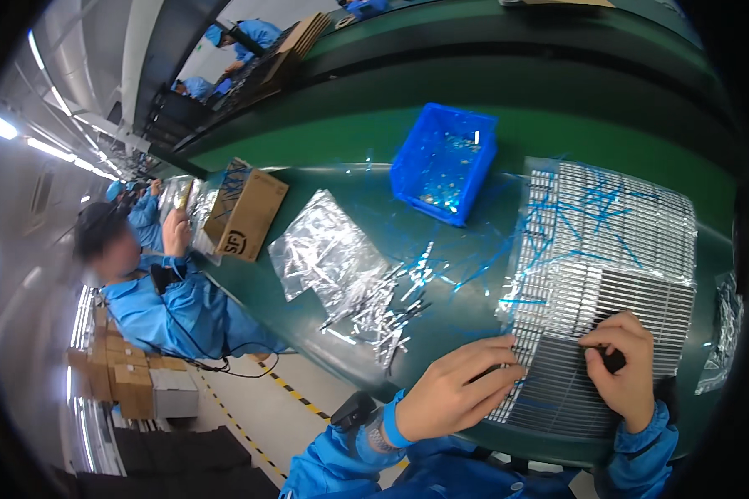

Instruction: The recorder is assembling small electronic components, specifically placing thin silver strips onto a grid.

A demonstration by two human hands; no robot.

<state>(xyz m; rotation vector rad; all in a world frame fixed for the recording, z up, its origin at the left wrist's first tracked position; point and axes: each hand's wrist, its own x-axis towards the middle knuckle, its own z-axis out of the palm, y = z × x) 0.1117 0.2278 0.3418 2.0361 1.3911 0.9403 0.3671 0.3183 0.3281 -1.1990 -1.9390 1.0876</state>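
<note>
Rows of slim silver strips [562, 249] lie in a large sheet at the right of the bench. Its near part shows darker grey strips [558, 387]. My left hand [462, 391] reaches in from the left, fingers stretched and slightly apart, their tips touching the left edge of the grey strips. On the sheet's right part rests my right hand [627, 366], fingers curled, thumb and forefinger closed in a pinch. Anything between them is too small to make out. Thin blue film strands [591, 204] lie tangled over the sheet's far part.
A blue plastic bin [406, 170] with small shiny bits stands beyond the sheet. Loose silver strips [383, 320] and a clear plastic bag [320, 241] lie left of it. A cardboard box [254, 212] stands near a co-worker [171, 291] at the left. Another plastic bag [721, 333] lies far right.
</note>
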